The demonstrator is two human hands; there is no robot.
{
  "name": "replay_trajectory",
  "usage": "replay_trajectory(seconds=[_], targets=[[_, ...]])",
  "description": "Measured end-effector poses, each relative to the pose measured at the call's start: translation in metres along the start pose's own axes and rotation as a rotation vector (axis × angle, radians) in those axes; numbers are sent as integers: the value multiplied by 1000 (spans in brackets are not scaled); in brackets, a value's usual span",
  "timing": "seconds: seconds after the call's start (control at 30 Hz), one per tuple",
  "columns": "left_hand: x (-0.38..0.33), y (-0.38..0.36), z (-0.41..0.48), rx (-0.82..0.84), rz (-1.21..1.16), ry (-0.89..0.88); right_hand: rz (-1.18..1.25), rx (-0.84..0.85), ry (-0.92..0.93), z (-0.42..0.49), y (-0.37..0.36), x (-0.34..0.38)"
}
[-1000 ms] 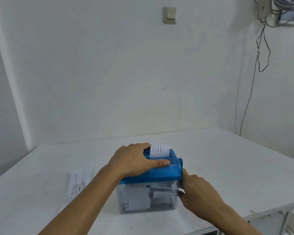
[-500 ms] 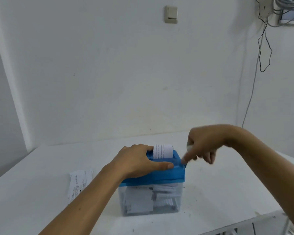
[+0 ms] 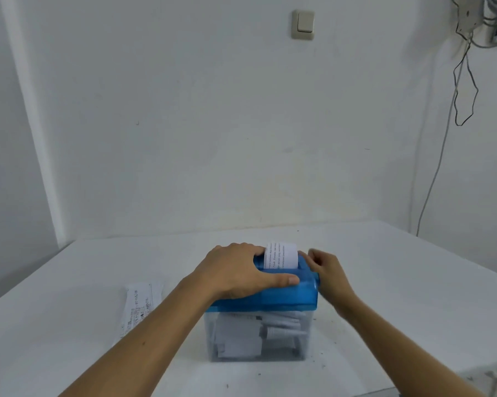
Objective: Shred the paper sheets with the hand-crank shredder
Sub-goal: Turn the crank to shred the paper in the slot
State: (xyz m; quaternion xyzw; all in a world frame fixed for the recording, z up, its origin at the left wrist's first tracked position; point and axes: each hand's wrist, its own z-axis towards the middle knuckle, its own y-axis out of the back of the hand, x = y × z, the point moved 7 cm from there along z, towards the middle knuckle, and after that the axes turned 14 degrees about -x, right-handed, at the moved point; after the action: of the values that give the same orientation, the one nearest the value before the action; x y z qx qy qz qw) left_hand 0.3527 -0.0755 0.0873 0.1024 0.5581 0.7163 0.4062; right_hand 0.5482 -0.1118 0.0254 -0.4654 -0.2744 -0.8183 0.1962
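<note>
The hand-crank shredder sits mid-table, a blue lid [image 3: 294, 296] on a clear bin [image 3: 304, 339] that holds several paper shreds. A printed paper sheet [image 3: 280, 255] stands upright in the lid's slot. My left hand [image 3: 236, 273] lies flat across the lid and presses it down, thumb along the front edge. My right hand [image 3: 327, 270] is at the lid's right end, fingers curled round the crank handle, which the hand hides.
More printed paper sheets [image 3: 140, 305] lie on the white table [image 3: 413, 282] to the left of the shredder. A white wall stands close behind. A cable [image 3: 433, 181] hangs down the right wall. The table's near right edge is by my right forearm.
My right hand has circled with the crank: low beside the bin, then raised above the lid's right end, now level with the lid. The left hand stayed on the lid.
</note>
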Motion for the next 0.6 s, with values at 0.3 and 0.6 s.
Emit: replay_trajectory(seconds=[0.3, 0.6], targets=[[1, -1, 0, 7, 18, 22, -214, 91, -80, -74, 28, -2], [-1, 1, 0, 13, -13, -4, -339, 442, 216, -81, 78, 71]])
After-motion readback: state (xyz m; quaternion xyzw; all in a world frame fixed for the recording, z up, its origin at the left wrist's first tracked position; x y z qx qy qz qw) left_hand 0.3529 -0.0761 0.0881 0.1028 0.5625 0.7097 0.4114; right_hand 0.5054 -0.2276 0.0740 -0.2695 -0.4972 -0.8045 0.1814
